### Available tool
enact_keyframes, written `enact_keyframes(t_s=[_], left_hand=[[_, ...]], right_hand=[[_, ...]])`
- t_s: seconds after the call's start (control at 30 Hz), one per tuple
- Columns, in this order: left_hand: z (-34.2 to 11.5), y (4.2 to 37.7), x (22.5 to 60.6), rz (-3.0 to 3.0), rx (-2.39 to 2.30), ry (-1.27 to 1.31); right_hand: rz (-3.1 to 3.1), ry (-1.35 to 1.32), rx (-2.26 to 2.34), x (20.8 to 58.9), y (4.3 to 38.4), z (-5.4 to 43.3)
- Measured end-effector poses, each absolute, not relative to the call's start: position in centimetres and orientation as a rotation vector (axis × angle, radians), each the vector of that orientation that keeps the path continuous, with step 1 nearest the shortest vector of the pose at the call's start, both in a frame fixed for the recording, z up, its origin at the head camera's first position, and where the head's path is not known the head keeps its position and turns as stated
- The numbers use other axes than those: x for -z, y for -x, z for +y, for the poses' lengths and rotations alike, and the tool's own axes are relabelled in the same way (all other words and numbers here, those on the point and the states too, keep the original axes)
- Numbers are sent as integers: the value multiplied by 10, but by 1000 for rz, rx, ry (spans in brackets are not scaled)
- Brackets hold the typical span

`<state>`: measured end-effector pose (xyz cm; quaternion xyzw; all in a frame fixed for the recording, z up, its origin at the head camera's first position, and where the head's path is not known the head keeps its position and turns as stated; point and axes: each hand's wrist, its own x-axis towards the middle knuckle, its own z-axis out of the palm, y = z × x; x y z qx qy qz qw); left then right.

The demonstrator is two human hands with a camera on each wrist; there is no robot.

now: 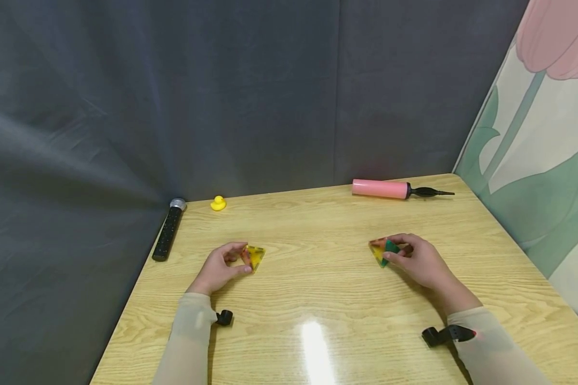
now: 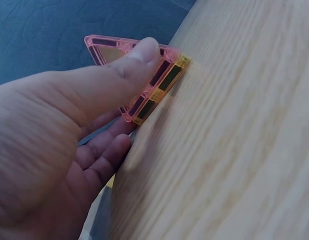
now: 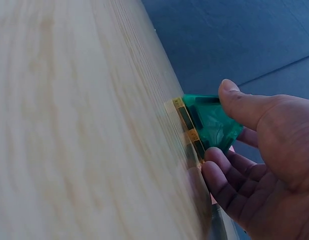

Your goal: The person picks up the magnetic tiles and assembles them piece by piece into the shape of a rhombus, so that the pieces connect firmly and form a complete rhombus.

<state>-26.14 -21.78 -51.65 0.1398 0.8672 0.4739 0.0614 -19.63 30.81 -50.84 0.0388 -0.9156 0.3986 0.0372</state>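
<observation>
On the left side of the table, my left hand (image 1: 221,267) pinches triangular see-through magnetic tiles between thumb and fingers. A pink tile (image 2: 113,53) meets a yellow tile (image 2: 163,90) along one edge, and dark magnets show in their frames. My right hand (image 1: 421,262) holds a second joined piece at the right, its thumb on a green tile (image 3: 214,122). A yellow tile (image 1: 377,253) and a reddish tile (image 1: 378,242) lean together with the green one. Both pieces stand tilted, with edges right at the tabletop; fingers hide parts of each.
A black microphone (image 1: 168,232) lies along the table's left edge. Near the back edge sit a yellow rubber duck (image 1: 218,203) and a pink hand pump (image 1: 380,189) with a black nozzle. Dark curtain (image 1: 270,96) hangs behind the wooden table (image 1: 313,289).
</observation>
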Motion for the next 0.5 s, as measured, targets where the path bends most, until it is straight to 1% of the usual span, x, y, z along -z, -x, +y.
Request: enact_keyframes(t_s=[0.13,0.5], left_hand=[[-216,261,516,2637,-1423,-391],[-209,261,520,2725,-1396,-404]], right_hand=[[-2820,-132,-1226,509,197,310],[-2839,-157,-1215,509,196,311]])
